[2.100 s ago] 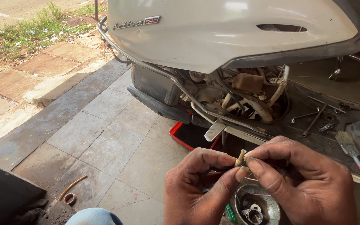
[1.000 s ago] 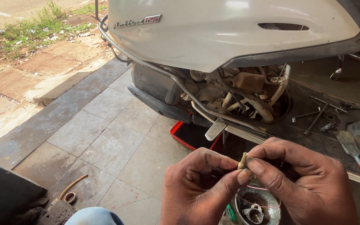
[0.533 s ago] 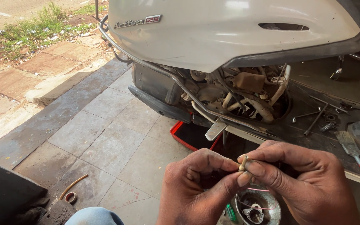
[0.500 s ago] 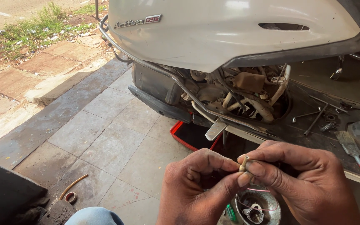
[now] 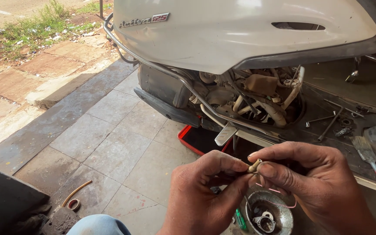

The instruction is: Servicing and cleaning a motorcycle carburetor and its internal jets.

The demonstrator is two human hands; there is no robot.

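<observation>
The white scooter (image 5: 240,39) filled the top of the frame, its glossy panel lifted over greasy hoses and wiring; its right end was cut off. Below it lay the grey tiled floor (image 5: 109,148). My left hand (image 5: 201,196) and right hand (image 5: 310,182) met at lower centre, knuckles up, fingertips pinched together on a small tan cylindrical piece (image 5: 254,166), mostly hidden. Beneath them sat a dented metal bowl (image 5: 270,213), partly covered.
</observation>
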